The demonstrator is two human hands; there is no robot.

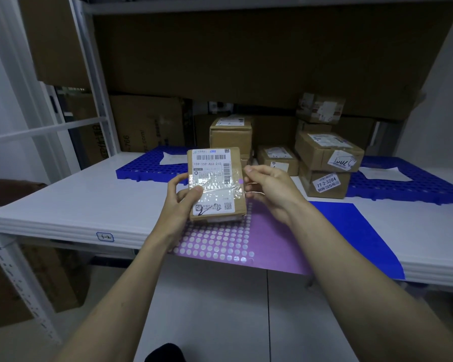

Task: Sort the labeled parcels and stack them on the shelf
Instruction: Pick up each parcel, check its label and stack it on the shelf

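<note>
A small brown parcel (216, 176) with a white shipping label facing me is held upright above the white shelf (94, 205). My left hand (181, 202) grips its left side, thumb pressed across the taped label. My right hand (267, 189) sits at the parcel's right edge with fingers curled, a small purple sticker (240, 181) pinched at the fingertips against the box. Behind, several labeled cardboard parcels are stacked: a tall box (230, 134), a low box (276, 159) and a pile of boxes (327, 163) at the right.
A purple sticker sheet with round dots (220, 244) lies under my hands, a blue sheet (361, 231) beside it. Blue perforated mats (147, 165) cover the back of the shelf. Large cartons (147, 121) stand at the rear; a white shelf post (92, 74) rises at left.
</note>
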